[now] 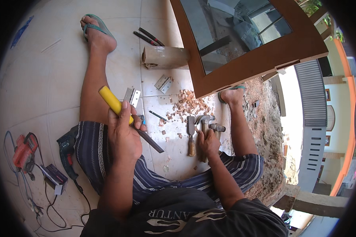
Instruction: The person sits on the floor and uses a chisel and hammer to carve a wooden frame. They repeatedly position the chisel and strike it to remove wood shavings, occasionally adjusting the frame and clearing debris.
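My left hand [124, 138] is closed around a chisel [115, 104] with a yellow handle; its dark, flat blade slants down to the right, above the tiles. Just past those fingers shows a metal hinge [133, 96], partly hidden. My right hand [210, 145] grips the wooden handle of a claw hammer [205, 119] low over the floor. A second hammer's dark head [217, 127] sits beside it. To the left lies a wood-handled chisel [191, 136]. Wood chips [192, 103] are heaped beyond the tools, with a dark pencil [159, 116] nearby.
A brown wooden frame with glass [261, 65] rests over a wood block [166, 57]. Another hinge [163, 83] and red-black pliers [148, 37] lie on the tiles. At left are a green drill [68, 154], a red power tool [25, 152], cords and a small box [54, 177].
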Demonstrator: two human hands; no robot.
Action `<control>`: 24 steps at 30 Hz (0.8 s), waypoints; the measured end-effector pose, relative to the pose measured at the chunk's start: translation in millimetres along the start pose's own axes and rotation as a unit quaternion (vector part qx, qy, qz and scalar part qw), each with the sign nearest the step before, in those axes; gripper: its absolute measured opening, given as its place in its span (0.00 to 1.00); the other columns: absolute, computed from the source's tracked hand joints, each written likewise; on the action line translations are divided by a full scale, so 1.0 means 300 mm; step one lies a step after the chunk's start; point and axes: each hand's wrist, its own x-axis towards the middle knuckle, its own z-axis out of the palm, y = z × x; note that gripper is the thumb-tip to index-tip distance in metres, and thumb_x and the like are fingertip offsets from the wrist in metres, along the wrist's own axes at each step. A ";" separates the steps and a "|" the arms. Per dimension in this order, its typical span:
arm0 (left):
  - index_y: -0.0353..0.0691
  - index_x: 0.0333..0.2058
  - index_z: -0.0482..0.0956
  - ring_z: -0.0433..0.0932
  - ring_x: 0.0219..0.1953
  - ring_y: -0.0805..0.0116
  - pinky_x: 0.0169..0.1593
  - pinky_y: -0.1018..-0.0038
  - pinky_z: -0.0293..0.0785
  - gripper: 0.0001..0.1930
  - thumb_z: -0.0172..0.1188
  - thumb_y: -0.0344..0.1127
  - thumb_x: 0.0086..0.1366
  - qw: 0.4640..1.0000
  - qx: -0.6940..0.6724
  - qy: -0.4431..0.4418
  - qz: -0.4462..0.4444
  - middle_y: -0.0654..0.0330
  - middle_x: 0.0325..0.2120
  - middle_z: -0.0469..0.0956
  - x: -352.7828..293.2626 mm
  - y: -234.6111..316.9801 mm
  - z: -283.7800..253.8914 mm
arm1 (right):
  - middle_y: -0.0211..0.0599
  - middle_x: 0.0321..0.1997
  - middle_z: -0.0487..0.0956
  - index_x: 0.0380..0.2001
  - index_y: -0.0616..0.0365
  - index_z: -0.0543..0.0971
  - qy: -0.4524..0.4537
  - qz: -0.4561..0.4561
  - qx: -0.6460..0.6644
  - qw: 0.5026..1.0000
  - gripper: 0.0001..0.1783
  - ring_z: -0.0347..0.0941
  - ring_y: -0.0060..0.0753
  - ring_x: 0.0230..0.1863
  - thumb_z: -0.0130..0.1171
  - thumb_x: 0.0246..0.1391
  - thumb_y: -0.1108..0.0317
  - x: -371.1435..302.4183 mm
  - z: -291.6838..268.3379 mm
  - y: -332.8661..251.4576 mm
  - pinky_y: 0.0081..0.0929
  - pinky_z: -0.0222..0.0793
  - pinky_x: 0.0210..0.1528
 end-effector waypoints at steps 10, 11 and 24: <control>0.46 0.51 0.70 0.65 0.30 0.79 0.38 0.75 0.65 0.09 0.55 0.41 0.79 0.999 -0.023 0.015 -0.046 0.65 0.38 0.70 0.042 0.074 -0.071 | 0.56 0.36 0.80 0.43 0.55 0.72 0.045 0.004 -0.018 0.999 0.25 0.79 0.69 0.39 0.59 0.66 0.43 0.032 0.044 -0.054 0.59 0.74 0.43; 0.45 0.51 0.70 0.65 0.31 0.79 0.38 0.75 0.65 0.09 0.55 0.40 0.79 0.998 -0.023 0.031 -0.048 0.65 0.38 0.70 0.050 0.078 -0.080 | 0.56 0.36 0.80 0.43 0.55 0.72 0.039 0.020 -0.016 0.999 0.24 0.79 0.69 0.39 0.59 0.66 0.43 0.032 0.041 -0.062 0.59 0.74 0.42; 0.42 0.51 0.71 0.66 0.32 0.74 0.41 0.71 0.68 0.10 0.55 0.39 0.79 0.992 0.002 0.103 -0.068 0.63 0.36 0.70 0.102 0.081 -0.084 | 0.57 0.37 0.79 0.41 0.56 0.71 0.048 -0.002 -0.028 0.998 0.24 0.78 0.69 0.39 0.59 0.66 0.44 0.037 0.066 -0.038 0.58 0.73 0.42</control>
